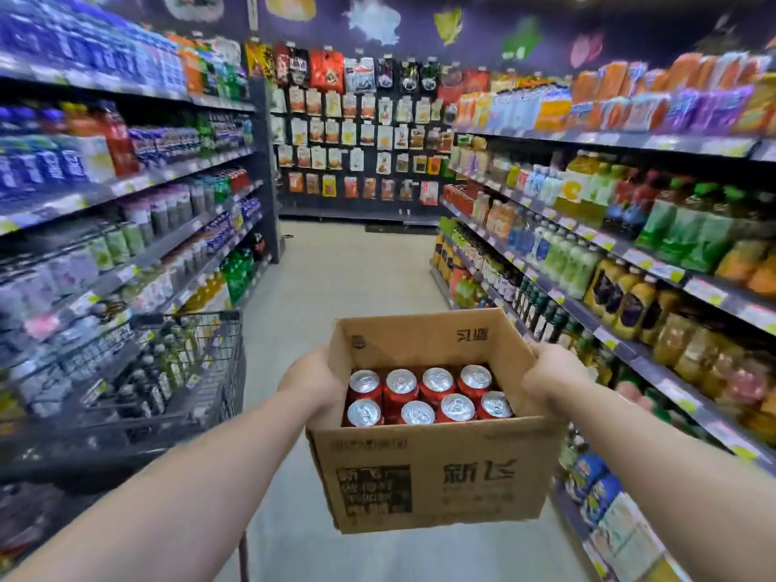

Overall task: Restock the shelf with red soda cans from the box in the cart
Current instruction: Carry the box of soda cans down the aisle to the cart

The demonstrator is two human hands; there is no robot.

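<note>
Eight red soda cans [428, 396] with shiny silver tops sat in two rows of four inside an open brown cardboard box [432, 472]. Both hands held it up over the aisle floor, left hand [313, 382] and right hand [552, 373] gripping opposite side walls, fingers wrapped under or round where I couldn't see them. One dark wire cart [168, 371] stood beside it. Further off, drink shelves [630, 254] lined both sides.
</note>
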